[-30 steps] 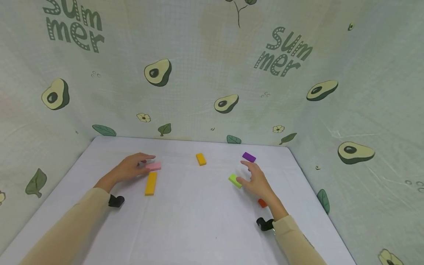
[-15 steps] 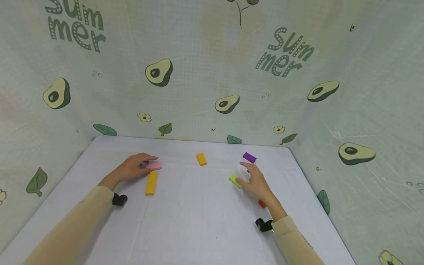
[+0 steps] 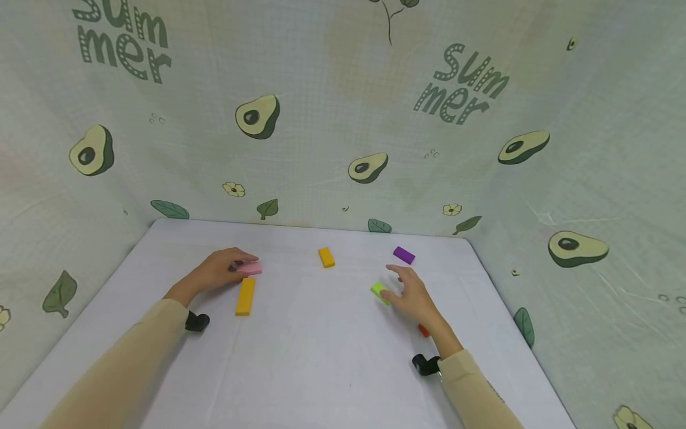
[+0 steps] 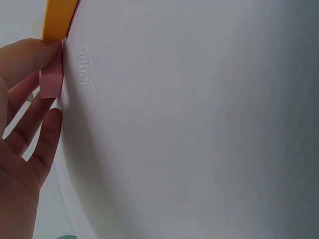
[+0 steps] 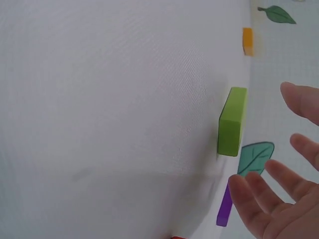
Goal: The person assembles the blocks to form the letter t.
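Note:
A pink block (image 3: 250, 268) lies on the white table at the left, just beyond a long orange block (image 3: 245, 297). My left hand (image 3: 218, 271) pinches the pink block, thumb on its near side and fingers on the far side. In the left wrist view the thumb also comes up against the end of the orange block (image 4: 59, 20). On the right, my right hand (image 3: 414, 294) hovers beside a lime green block (image 3: 379, 292), thumb and fingers spread. The right wrist view shows a gap between those fingers and the green block (image 5: 232, 124).
A short orange block (image 3: 326, 257) lies at the back middle of the table. Beyond the right hand is a purple block (image 3: 404, 255). A red block (image 3: 424, 330) is partly hidden under the right wrist. Patterned cloth walls (image 3: 311, 179) enclose the back and sides.
My left hand has moved slightly right and its fingers have closed in around the pink block. The right hand has shifted only a little toward the left. The blocks have stayed put.

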Available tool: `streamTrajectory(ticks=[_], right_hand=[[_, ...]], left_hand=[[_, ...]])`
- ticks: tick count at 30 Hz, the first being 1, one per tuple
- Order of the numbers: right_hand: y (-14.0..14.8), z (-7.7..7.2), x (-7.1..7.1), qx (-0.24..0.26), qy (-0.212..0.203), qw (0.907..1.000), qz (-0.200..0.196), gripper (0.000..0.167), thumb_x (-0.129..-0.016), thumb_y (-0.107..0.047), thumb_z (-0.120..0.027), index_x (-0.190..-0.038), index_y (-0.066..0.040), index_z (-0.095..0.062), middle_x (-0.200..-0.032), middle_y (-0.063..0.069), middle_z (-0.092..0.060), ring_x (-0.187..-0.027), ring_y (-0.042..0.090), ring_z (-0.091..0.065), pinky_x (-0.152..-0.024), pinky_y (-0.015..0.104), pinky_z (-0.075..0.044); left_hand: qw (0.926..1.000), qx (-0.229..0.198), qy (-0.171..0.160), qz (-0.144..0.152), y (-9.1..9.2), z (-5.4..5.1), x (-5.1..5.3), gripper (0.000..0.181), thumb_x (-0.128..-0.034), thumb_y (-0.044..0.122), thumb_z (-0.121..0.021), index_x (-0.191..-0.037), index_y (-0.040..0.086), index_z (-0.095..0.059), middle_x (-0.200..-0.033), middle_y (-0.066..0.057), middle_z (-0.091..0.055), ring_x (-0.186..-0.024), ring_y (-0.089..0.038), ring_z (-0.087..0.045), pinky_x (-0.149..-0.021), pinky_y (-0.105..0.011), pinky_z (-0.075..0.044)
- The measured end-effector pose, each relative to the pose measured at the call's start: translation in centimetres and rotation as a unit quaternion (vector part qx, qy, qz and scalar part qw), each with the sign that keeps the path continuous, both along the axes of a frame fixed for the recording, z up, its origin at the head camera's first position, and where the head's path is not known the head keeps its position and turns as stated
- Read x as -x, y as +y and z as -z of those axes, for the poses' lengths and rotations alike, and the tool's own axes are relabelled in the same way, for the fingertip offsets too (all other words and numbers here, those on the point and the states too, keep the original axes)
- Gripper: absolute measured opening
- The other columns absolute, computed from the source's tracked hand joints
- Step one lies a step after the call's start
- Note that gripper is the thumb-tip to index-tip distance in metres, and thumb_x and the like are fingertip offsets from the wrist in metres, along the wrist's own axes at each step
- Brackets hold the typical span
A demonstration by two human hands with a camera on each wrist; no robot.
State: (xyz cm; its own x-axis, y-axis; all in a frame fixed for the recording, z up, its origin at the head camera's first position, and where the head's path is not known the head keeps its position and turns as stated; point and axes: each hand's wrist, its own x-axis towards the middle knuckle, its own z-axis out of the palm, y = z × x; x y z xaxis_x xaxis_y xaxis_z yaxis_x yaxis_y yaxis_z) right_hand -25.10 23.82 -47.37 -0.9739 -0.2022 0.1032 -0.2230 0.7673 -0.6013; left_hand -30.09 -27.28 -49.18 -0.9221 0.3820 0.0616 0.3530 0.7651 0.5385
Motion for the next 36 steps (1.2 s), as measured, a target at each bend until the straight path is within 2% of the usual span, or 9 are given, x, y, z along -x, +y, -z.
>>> streamTrajectory(ticks=[11,19,29,36], right_hand=[[-0.1,0.4,-0.1,0.009,-0.008,0.9999,0.008,0.064,-0.095,-0.023,-0.082,-0.152,-0.013,-0.055,-0.149,0.016,-0.057,-0.126,0.036,-0.061,-0.102,0.056,-0.055],[-0.1,0.5,-0.2,0.015,-0.018,0.9996,0.014,0.06,-0.095,-0.022,-0.082,-0.15,-0.012,-0.058,-0.144,0.016,-0.061,-0.122,0.034,-0.062,-0.101,0.054,-0.056],[-0.1,1.1,-0.2,0.014,-0.027,0.9993,0.022,0.054,-0.095,-0.021,-0.081,-0.145,-0.013,-0.062,-0.136,0.013,-0.065,-0.114,0.029,-0.064,-0.097,0.049,-0.057],[-0.1,1.4,-0.1,0.013,-0.017,0.9995,0.021,0.05,-0.094,-0.016,-0.082,-0.141,-0.011,-0.065,-0.129,0.013,-0.068,-0.108,0.027,-0.065,-0.093,0.046,-0.057]], left_hand=[[0.9999,-0.01,-0.013,-0.004,0.1,-0.1,-0.4,0.043,-0.0977,0.013,-0.078,-0.14,0.013,-0.07,-0.134,-0.011,-0.069,-0.11,-0.027,-0.062,-0.101,-0.05,-0.055],[0.9998,-0.016,-0.011,-0.005,0.0,-0.1,-0.4,0.044,-0.0974,0.013,-0.079,-0.141,0.011,-0.07,-0.132,-0.012,-0.07,-0.109,-0.027,-0.061,-0.1,-0.049,-0.054],[0.9995,-0.015,-0.024,-0.015,0.0,0.3,-0.3,0.045,-0.0976,0.015,-0.079,-0.141,0.011,-0.069,-0.134,-0.013,-0.069,-0.112,-0.029,-0.061,-0.102,-0.053,-0.055],[0.9997,-0.016,-0.017,-0.013,0.1,0.2,-0.3,0.043,-0.0977,0.013,-0.078,-0.14,0.009,-0.069,-0.133,-0.014,-0.07,-0.112,-0.029,-0.062,-0.103,-0.054,-0.055]])
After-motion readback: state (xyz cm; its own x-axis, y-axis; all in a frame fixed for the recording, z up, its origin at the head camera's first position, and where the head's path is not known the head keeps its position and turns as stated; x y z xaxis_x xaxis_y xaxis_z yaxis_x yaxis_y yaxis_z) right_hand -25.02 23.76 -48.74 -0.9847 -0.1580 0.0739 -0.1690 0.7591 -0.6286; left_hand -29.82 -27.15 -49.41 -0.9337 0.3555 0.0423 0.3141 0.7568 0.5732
